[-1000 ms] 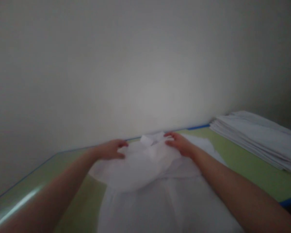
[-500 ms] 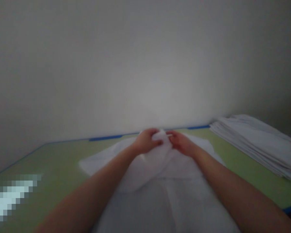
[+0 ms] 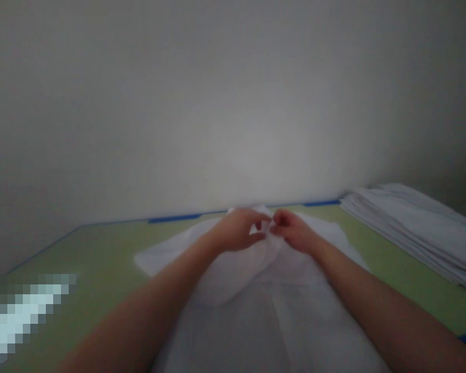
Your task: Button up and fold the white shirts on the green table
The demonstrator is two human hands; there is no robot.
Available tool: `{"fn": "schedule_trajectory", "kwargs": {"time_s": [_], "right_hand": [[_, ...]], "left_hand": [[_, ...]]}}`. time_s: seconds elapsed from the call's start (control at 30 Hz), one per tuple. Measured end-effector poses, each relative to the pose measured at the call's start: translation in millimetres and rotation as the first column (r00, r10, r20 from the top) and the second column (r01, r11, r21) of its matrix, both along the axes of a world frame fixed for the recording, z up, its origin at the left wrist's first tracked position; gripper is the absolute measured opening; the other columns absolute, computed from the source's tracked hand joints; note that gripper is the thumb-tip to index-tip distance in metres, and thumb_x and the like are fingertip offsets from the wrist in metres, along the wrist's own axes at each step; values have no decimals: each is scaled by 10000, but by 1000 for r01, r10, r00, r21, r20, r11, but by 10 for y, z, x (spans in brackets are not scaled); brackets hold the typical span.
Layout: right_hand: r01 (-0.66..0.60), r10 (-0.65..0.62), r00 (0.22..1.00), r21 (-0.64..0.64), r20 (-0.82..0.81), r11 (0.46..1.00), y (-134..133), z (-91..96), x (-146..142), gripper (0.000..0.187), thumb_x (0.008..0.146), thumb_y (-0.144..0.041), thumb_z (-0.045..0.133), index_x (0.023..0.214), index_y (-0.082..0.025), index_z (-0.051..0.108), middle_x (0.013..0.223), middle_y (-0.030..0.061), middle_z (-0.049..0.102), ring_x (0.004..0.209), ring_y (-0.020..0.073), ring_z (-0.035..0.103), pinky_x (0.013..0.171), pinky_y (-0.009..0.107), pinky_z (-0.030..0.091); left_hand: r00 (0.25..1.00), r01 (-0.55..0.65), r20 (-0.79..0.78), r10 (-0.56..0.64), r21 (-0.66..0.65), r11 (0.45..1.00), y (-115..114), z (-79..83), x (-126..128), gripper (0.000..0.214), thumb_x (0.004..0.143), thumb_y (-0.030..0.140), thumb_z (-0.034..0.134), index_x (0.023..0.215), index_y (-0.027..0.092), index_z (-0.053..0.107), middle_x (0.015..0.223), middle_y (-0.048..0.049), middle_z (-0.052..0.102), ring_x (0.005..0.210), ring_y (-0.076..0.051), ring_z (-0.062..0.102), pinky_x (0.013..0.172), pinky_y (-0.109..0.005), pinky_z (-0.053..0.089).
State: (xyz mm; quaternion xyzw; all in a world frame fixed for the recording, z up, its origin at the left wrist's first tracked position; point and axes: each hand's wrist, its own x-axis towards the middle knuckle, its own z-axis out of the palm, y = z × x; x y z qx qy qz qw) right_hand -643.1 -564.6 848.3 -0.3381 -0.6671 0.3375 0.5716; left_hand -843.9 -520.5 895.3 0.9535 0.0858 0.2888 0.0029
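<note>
A white garment [image 3: 252, 305], thin and partly see-through, lies spread out with its collar end toward the wall. A vertical seam or front strip runs down its middle. At the collar end my left hand [image 3: 243, 228] curls its fingers and thumb around the edge of the cloth. Close against it, my right hand [image 3: 293, 230] pinches the same spot, its fingertips almost meeting those of the left. Blur hides exactly what lies between the fingertips. My forearms cover both sides of the garment.
A stack of folded white cloth [image 3: 419, 233] sits at the right on the green table [image 3: 101, 264]. Blue edging [image 3: 174, 218] runs along the table's back, against a plain grey wall [image 3: 233, 103]. A pixelated pale patch [image 3: 23, 316] covers the lower left.
My left hand has turned, and its fingers reach further right, up to my right fingertips. The right fingers have curled in more. The whole view has shifted slightly.
</note>
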Motion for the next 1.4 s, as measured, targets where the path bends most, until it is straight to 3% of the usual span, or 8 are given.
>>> {"fn": "schedule_trajectory", "kwargs": {"time_s": [0.2, 0.43, 0.6, 0.8, 0.87, 1.03, 1.17, 1.4], "right_hand": [[-1, 0, 999, -21, -39, 1000, -28, -6, -11, 248, 584, -199, 741, 719, -169, 536, 669, -37, 563, 609, 88, 515, 591, 226, 422], [-122, 121, 992, -10, -23, 993, -36, 8, -1, 345, 584, -132, 679, 923, -183, 640, 896, 30, 663, 819, 156, 611, 758, 305, 475], [142, -195, 934, 189, 301, 972, -38, 21, -27, 214, 651, -228, 694, 858, -181, 670, 855, 34, 636, 757, 143, 598, 730, 296, 481], [256, -462, 839, 541, 287, 801, -36, 73, 28, 188, 718, -324, 675, 844, -185, 654, 1019, 66, 581, 987, 183, 534, 906, 338, 404], [230, -417, 861, 509, 290, 829, -77, 109, 32, 213, 738, -339, 658, 886, -186, 644, 1022, 65, 593, 988, 186, 535, 907, 336, 400], [92, -137, 949, 164, 284, 982, -169, 124, -26, 288, 767, -427, 607, 843, -151, 638, 761, 22, 628, 680, 139, 567, 631, 249, 455], [122, -139, 929, 71, 342, 990, -186, 115, -55, 331, 700, -451, 659, 763, -127, 655, 666, 11, 600, 590, 115, 518, 553, 221, 416], [277, -294, 864, 103, 408, 955, -161, 133, -73, 321, 730, -442, 599, 691, -128, 654, 614, 0, 568, 549, 97, 469, 500, 198, 366]], "left_hand": [[1000, 13, 20, -6, -319, 948, 49, -74, 31, 381, 655, 464, 688, 846, 157, 569, 750, -18, 602, 629, -111, 544, 547, -222, 431], [996, -2, 73, 51, -560, 828, 281, -168, 98, 293, 701, 416, 636, 723, 128, 585, 635, 1, 558, 565, -94, 521, 509, -206, 404], [988, -32, 95, 118, -629, 777, 312, -148, 91, 304, 727, 430, 590, 657, 134, 585, 560, 12, 533, 505, -89, 504, 478, -204, 397], [973, -122, 90, 214, -585, 802, 335, -154, 98, 336, 743, 461, 549, 609, 154, 525, 511, 22, 510, 483, -97, 516, 475, -207, 392], [972, -156, 67, 227, -539, 828, 325, -145, 99, 345, 755, 463, 530, 600, 154, 527, 495, 16, 523, 463, -92, 500, 464, -204, 364], [964, -214, 45, 263, -459, 862, 277, -102, 98, 341, 753, 454, 520, 584, 158, 524, 486, 21, 515, 449, -82, 458, 443, -203, 301], [953, -224, 96, 288, -417, 881, 262, -82, 96, 342, 736, 451, 540, 558, 161, 501, 480, 44, 443, 446, -67, 383, 427, -204, 251], [960, -191, 84, 268, -503, 843, 227, -60, 100, 347, 739, 479, 541, 615, 156, 567, 491, 30, 493, 452, -81, 436, 438, -205, 300]]}}
